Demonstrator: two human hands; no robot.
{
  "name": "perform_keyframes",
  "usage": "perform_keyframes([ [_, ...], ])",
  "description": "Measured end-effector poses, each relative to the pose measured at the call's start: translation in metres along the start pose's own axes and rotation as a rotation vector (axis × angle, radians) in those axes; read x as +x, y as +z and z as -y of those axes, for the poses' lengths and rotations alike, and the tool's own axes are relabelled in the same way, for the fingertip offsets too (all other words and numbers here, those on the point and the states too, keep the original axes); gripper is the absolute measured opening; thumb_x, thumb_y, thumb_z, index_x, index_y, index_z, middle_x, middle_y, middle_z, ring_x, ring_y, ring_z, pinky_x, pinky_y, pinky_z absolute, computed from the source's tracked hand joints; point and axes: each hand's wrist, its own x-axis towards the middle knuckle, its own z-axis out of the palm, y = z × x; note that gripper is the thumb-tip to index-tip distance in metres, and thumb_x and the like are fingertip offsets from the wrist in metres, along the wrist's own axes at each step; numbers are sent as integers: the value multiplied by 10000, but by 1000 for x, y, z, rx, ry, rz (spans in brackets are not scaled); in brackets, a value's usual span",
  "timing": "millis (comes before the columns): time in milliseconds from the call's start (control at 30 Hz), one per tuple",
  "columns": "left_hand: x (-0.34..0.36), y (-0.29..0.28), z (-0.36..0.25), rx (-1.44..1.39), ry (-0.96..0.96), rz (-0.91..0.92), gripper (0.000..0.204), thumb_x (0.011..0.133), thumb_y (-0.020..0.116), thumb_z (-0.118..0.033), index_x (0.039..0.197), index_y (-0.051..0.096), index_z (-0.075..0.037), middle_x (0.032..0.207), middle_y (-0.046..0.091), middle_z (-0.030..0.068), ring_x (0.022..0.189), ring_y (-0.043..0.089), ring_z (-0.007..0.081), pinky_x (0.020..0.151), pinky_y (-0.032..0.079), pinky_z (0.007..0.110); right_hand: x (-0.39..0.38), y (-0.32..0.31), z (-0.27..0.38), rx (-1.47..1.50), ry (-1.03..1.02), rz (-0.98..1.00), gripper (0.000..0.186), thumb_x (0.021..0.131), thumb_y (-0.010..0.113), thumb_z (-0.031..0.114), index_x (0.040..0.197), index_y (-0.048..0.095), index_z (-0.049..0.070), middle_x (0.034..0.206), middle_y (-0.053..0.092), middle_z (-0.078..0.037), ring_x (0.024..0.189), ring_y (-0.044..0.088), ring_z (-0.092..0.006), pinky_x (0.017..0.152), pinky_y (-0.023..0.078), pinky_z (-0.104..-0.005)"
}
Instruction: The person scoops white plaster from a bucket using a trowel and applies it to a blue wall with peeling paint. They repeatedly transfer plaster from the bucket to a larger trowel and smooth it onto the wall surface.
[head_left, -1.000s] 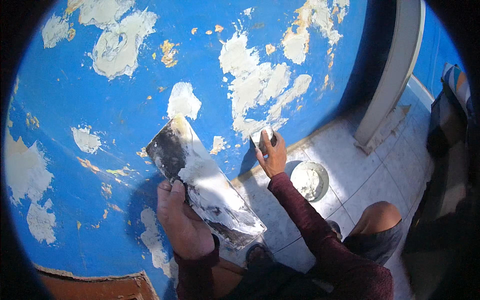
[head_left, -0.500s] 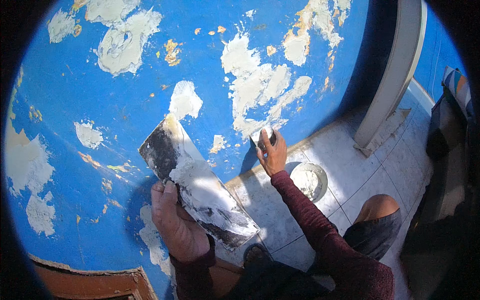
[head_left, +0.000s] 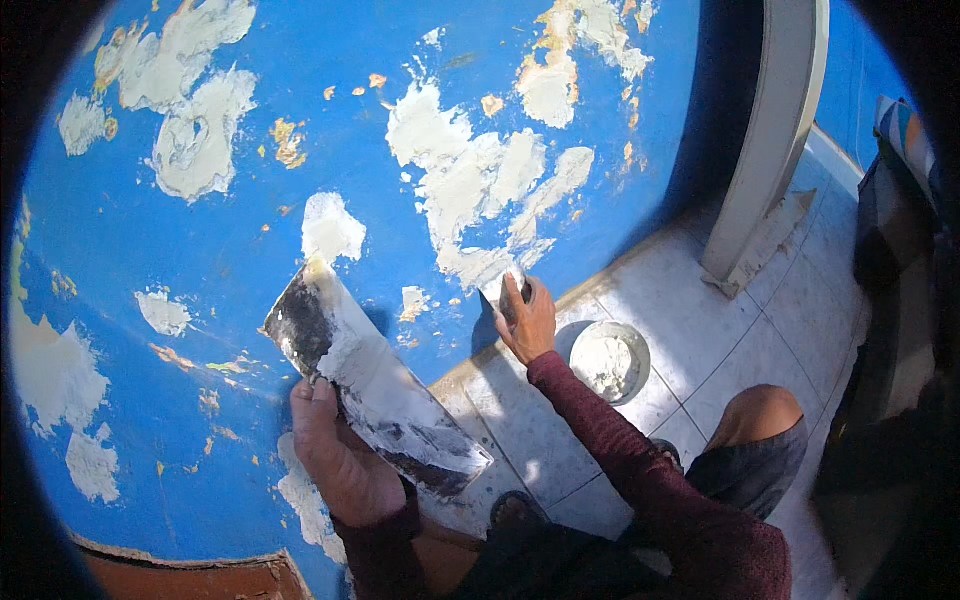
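My left hand (head_left: pixel 345 455) grips the edge of a long flat board (head_left: pixel 395 385), tilted, dark at its ends and smeared with white filler (head_left: pixel 350 360). Closed round a putty knife (head_left: pixel 506 290), my right hand (head_left: pixel 528 320) is up against the blue wall (head_left: pixel 340 110). Its blade meets the lower end of a large white filler patch (head_left: pixel 470 180). How much filler is on the blade is hard to make out.
A round tub (head_left: pixel 610 362) of white filler stands on the tiled floor (head_left: pixel 690 330) beside my right forearm. A pale post (head_left: pixel 768 140) rises at the right. At lower left is a brown wooden panel (head_left: pixel 190 578) with a broken edge. My bent knee (head_left: pixel 762 415) is at lower right.
The view has shifted a little, so wall patches and tub sit differently in the picture. My right hand has turned the knife against the wall. The left hand still holds the board.
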Motion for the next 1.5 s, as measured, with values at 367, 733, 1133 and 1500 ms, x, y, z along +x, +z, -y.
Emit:
perform_keyframes([
  [367, 0, 1, 5, -17, 0, 14, 240, 974, 479, -165, 1139, 527, 3, 1070, 624, 116, 965, 623, 200, 850, 520, 345, 21, -3, -70, 261, 54, -103, 720, 870, 675, 170, 1498, 326, 219, 1463, 329, -251, 1303, 407, -423, 1011, 425, -458],
  [733, 3, 11, 15, 33, -10, 1, 249, 980, 480, -177, 1147, 531, 0, 1074, 618, 108, 952, 618, 198, 843, 517, 349, 25, 27, -74, 90, 77, -217, 723, 845, 709, 167, 1478, 362, 214, 1414, 379, -250, 1230, 464, -399, 974, 443, -441],
  [1133, 5, 11, 19, 41, -34, 15, 223, 984, 468, -179, 1124, 522, -12, 1042, 616, 94, 909, 625, 183, 812, 524, 341, 4, 8, -63, 343, 532, 25, 691, 836, 668, 411, 1444, 447, 170, 1230, 490, -214, 1111, 526, -347, 909, 457, -406],
  [1500, -4, 12, 12, 97, -10, 23, 231, 980, 486, -193, 1119, 529, -15, 1042, 615, 87, 929, 611, 169, 824, 513, 329, 33, -1, -44, 284, 463, -53, 690, 813, 702, 435, 1428, 471, 223, 1124, 514, -186, 983, 557, -325, 811, 481, -411],
])
